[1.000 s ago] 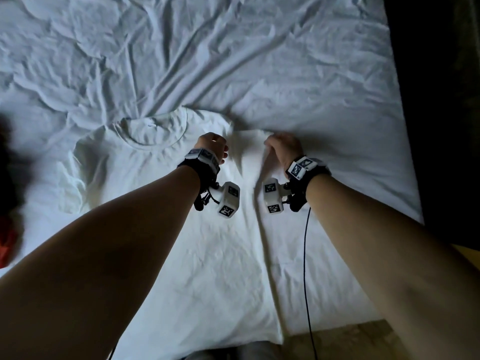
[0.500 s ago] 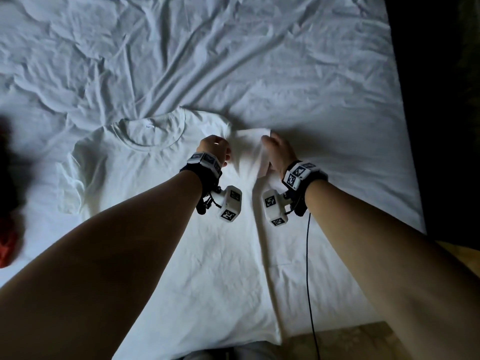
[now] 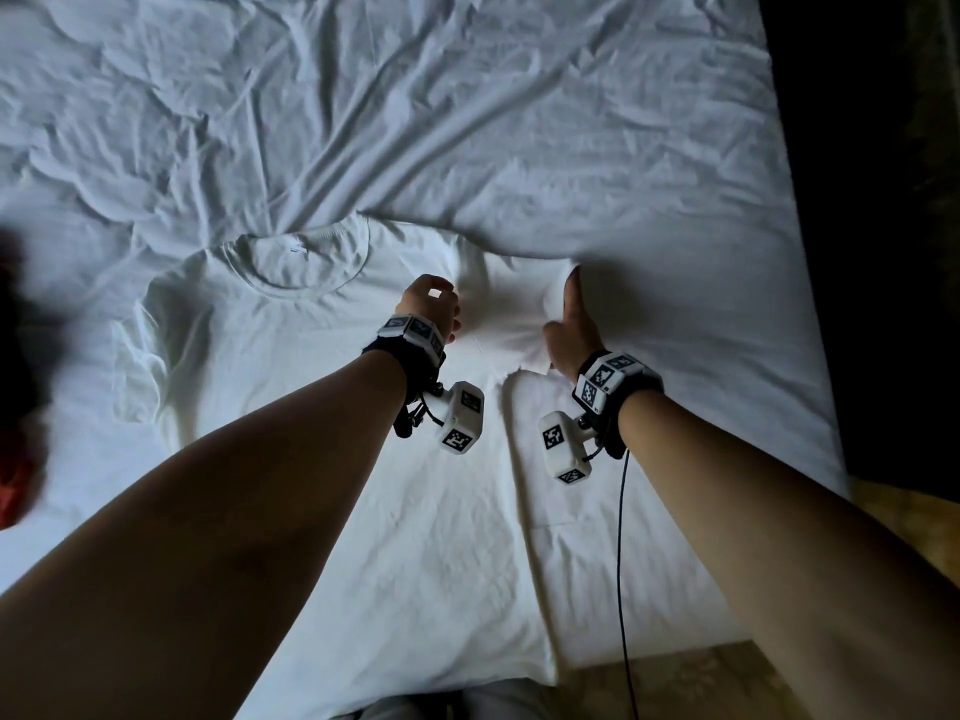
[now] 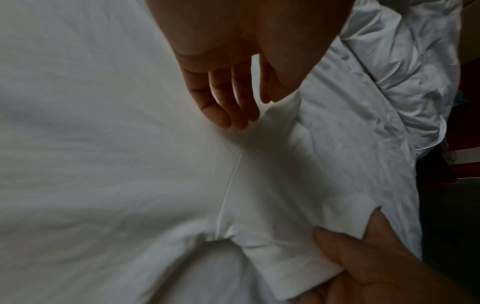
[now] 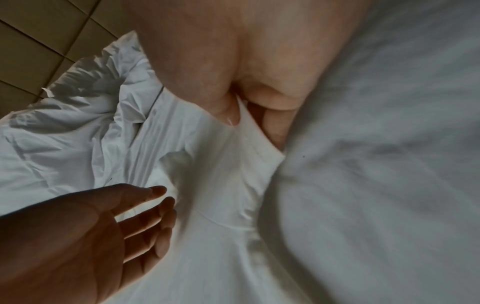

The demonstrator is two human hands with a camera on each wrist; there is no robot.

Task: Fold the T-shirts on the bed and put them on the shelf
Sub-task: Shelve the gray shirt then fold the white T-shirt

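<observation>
A white T-shirt point(image 3: 322, 387) lies face up on the bed sheet point(image 3: 571, 122), collar away from me. My right hand point(image 3: 569, 324) pinches the hem of the shirt's right sleeve point(image 3: 519, 314) between thumb and fingers; the right wrist view shows the right hand point(image 5: 259, 102) gripping that sleeve point(image 5: 249, 156). My left hand point(image 3: 434, 304) hovers at the shoulder seam beside it. The left wrist view shows its fingers point(image 4: 228, 102) straight and loose, tips at the cloth, holding nothing.
A red object point(image 3: 15, 491) and a dark shape point(image 3: 15, 330) sit at the bed's left edge. The bed ends at the right against a dark gap point(image 3: 883, 252). Tiled floor point(image 3: 675, 683) shows below. A black cable point(image 3: 621, 563) hangs from my right wrist.
The right hand has taken the sleeve hem and drawn it up, bunching the sleeve that lay flat. The left hand stays at the shoulder.
</observation>
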